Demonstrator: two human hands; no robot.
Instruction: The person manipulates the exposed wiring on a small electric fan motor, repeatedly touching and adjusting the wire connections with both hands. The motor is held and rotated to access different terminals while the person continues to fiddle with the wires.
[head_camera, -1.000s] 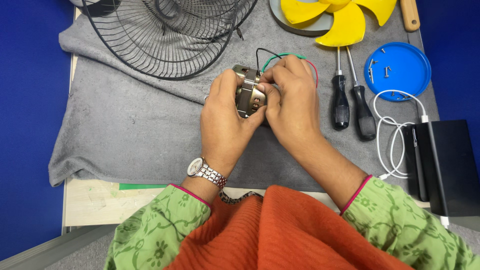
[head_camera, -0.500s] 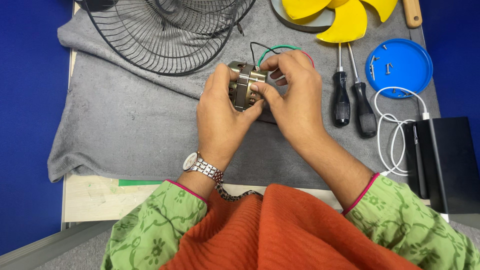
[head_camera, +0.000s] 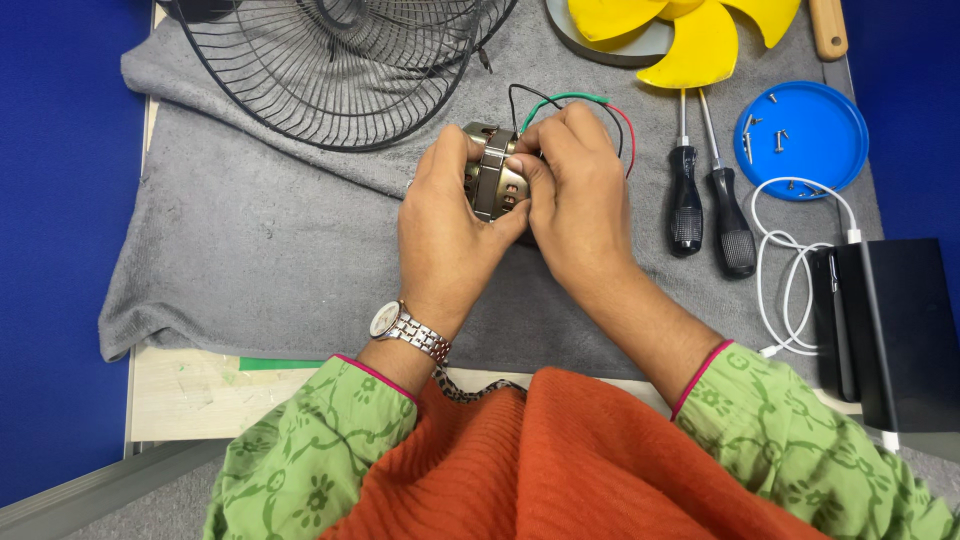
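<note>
Both of my hands hold a small metal fan motor above the grey cloth. My left hand, with a silver wristwatch, grips the motor's left side. My right hand wraps its right side, thumb on the front face. Black, green and red wires loop out from behind my right fingers. Much of the motor body is hidden by my fingers.
A black wire fan guard lies at the back left. Yellow fan blades sit at the back. Two black-handled screwdrivers lie to the right, beside a blue lid with several screws, a white cable and a black box.
My hands have turned the motor slightly between them, and the metal face now shows more between my thumbs. The view shifted a little.
</note>
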